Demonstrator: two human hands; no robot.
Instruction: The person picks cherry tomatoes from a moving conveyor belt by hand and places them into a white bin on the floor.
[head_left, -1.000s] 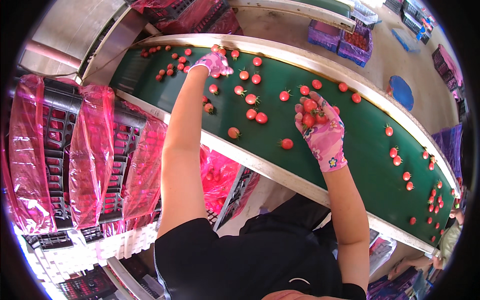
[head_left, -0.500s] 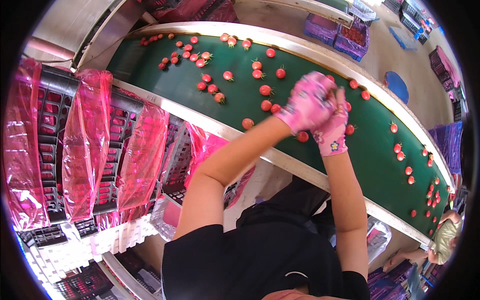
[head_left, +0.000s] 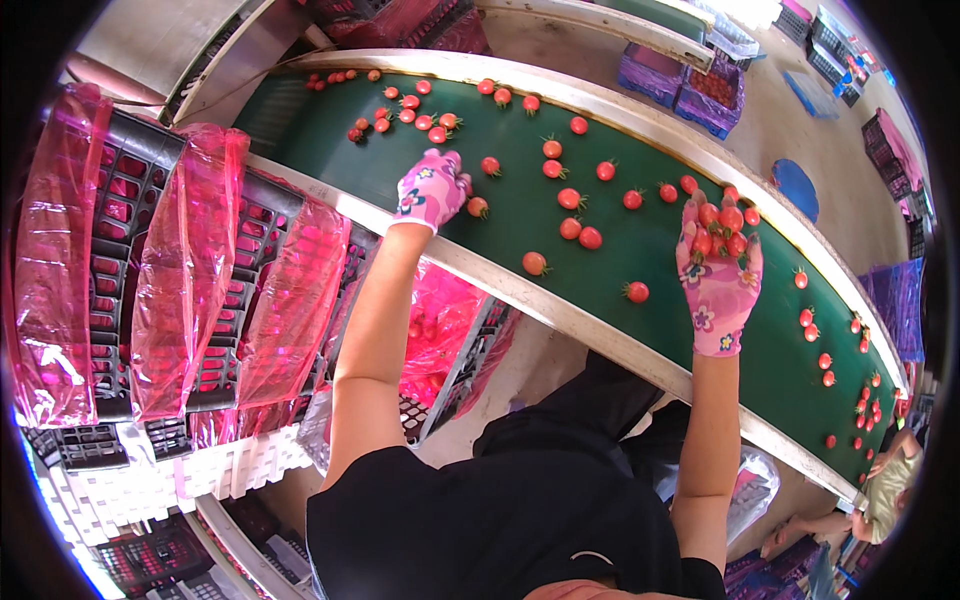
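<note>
Small red cherry tomatoes [head_left: 591, 238], many with green stalks, lie scattered on a green conveyor belt [head_left: 380, 165]. My right hand [head_left: 720, 290], in a pink flowered glove, is turned palm up over the belt's far side. Several cherry tomatoes [head_left: 709, 215] rest in its cupped palm and fingers. My left hand [head_left: 430, 192], gloved the same way, is lowered to the belt near its close edge. Its fingers are curled down around the spot where cherry tomatoes lay; what they grasp is hidden beneath the glove. One tomato [head_left: 478, 207] sits just right of that hand.
Pale rails [head_left: 560, 303] border the belt. Left of me stand black crates [head_left: 110, 250] draped with pink plastic film; a pink-lined crate [head_left: 445, 335] is below my left forearm. Beyond the belt are purple-lined crates [head_left: 708, 95] and a blue round object [head_left: 794, 190]. Another person [head_left: 890, 490] is at far right.
My hands, together over the belt before, have parted. The left has moved left onto a tomato cluster; the right has moved right, palm up, with tomatoes in it. The tomatoes have shifted rightward.
</note>
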